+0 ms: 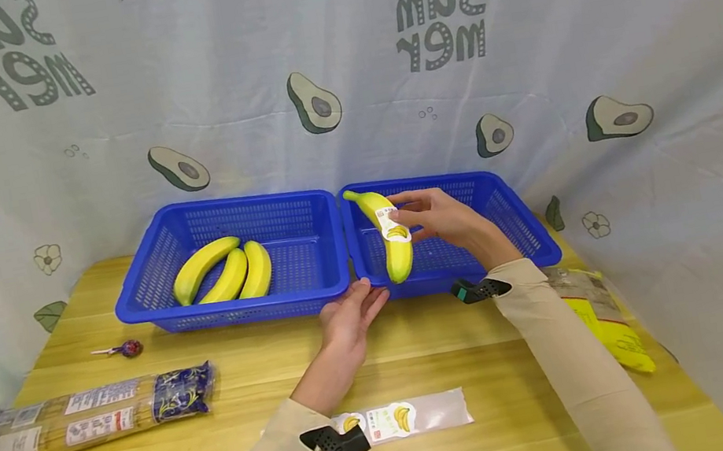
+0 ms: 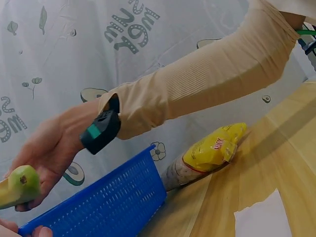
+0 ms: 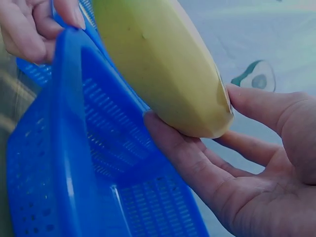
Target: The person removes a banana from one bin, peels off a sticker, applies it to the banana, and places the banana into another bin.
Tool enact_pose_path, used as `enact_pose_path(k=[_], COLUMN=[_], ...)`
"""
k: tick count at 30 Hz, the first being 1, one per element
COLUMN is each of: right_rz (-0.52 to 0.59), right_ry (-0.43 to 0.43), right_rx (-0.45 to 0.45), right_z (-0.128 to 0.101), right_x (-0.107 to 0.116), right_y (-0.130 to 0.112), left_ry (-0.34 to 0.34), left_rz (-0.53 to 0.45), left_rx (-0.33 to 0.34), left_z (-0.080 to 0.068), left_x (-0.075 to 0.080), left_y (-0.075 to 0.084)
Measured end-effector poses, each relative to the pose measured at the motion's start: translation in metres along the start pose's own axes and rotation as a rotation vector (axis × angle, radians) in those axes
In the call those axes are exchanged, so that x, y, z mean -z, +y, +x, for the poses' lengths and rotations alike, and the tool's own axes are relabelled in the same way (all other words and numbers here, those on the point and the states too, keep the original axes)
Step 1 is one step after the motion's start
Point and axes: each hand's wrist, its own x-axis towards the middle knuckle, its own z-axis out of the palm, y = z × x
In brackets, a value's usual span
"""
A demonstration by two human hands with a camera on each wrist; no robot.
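Flanking: noodle pack | lollipop | left basket, three bananas

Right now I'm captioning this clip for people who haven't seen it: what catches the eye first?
The right hand holds a labelled banana over the right blue basket. Three more bananas lie in the left blue basket, and the left hand touches the front rims where both baskets meet.

Staged recording booth: avocado-print cloth backdrop enclosing wooden table.
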Motion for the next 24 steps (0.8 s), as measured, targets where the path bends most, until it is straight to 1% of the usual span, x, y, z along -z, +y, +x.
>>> enact_pose_path(k=[7, 11, 17, 20, 24], right_rz=[0.078, 0.121, 0.099, 0.084, 0.084], right_ry=[0.000, 0.016, 0.021, 0.004, -0.023], right_rx=[-0.037, -0.063, -0.113, -0.145, -0.180], right_z=[0.024, 0.036, 0.048, 0.052, 0.058], right_x=[0.002, 0.005, 0.011, 0.012, 0.013], right_y=[0.004, 0.010, 0.022, 0.024, 0.025], left_ry=[0.030, 0.032, 0.034, 0.038, 0.043], left_rz=[-0.023, -0.027, -0.026, -0.025, -0.028], left_rx=[-0.014, -0.004, -0.001, 0.004, 0.028], left_z=[0.001, 0.003, 0.004, 0.004, 0.004], left_x=[-0.002, -0.002, -0.002, -0.002, -0.002], left_y=[0.000, 0.002, -0.001, -0.001, 0.000])
